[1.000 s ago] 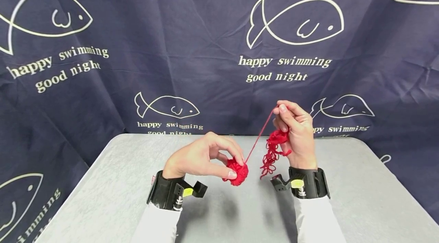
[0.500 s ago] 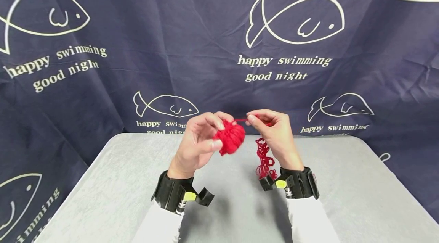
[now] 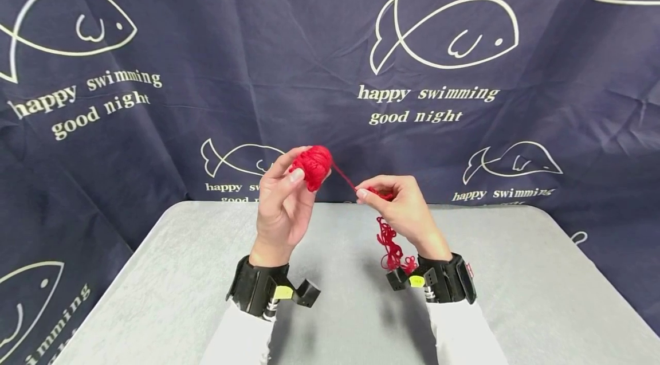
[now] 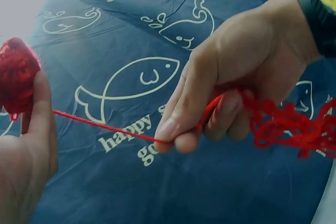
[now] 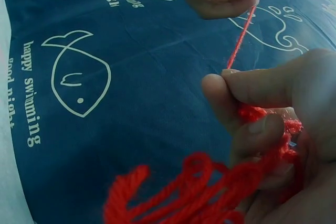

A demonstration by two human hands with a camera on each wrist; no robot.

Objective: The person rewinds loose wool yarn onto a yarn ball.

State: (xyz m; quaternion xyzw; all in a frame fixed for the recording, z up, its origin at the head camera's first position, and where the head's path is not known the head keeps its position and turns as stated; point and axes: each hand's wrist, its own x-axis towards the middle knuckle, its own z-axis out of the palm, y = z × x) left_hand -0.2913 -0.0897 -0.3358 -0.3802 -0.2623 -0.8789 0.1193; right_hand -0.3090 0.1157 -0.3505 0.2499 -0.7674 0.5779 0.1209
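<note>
A small ball of red yarn (image 3: pixel 313 165) is held up by my left hand (image 3: pixel 282 213), gripped between thumb and fingers above the table's far edge. From the ball a taut strand (image 4: pixel 105 126) slopes down to my right hand (image 3: pixel 404 207), whose thumb and forefinger pinch it. More loose yarn is bunched inside the right palm, partly hidden by the curled fingers. Out of that hand a tangle of red loops (image 3: pixel 391 244) hangs over the table. In the right wrist view the loops (image 5: pixel 194 192) lie close to the camera, below the fingers.
A light grey table (image 3: pixel 170 273) spreads under both forearms. Behind it hangs a dark blue cloth (image 3: pixel 319 67) printed with white fish and lettering. Black camera straps (image 3: pixel 258 287) sit on both wrists.
My left hand has risen with the yarn ball, turned it and moved left. My right hand has come down and inward, still pinching the strand; the loops hang lower.
</note>
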